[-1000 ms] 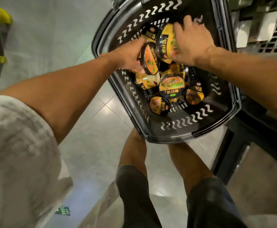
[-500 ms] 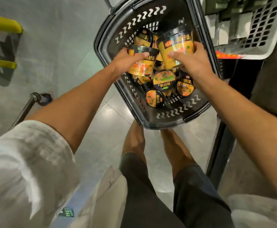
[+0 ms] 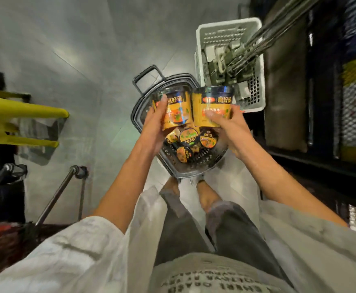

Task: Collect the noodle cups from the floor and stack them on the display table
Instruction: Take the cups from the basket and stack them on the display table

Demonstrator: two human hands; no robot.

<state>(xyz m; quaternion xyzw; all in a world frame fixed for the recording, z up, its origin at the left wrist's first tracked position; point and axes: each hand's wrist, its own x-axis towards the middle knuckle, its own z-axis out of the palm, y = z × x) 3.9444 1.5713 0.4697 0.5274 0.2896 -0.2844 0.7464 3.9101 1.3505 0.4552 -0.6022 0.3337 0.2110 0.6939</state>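
Yellow and black noodle cups fill both your hands. Your left hand (image 3: 153, 121) curls round the left cup (image 3: 176, 112), fingers wrapped across its side, and your right hand (image 3: 228, 123) grips the right cup (image 3: 212, 106) from below and behind, thumb laid over its front. You hold the two cups upright and side by side, nearly touching, above the black basket (image 3: 143, 106) on the floor. Your hands and the lifted cups cover much of the basket's inside; through the gap below them you can make out several more cups (image 3: 188, 136) lying at odd angles, lids showing, though how many lie underneath cannot be told. Motion blur smears the print on the held cups. A white crate (image 3: 206, 32) sits just behind the basket, partly crossed by grey metal bars (image 3: 257, 43). Dark shelving (image 3: 321, 102) on your right is too dim to read, and a yellow frame (image 3: 24, 115) is cut off at the left edge.
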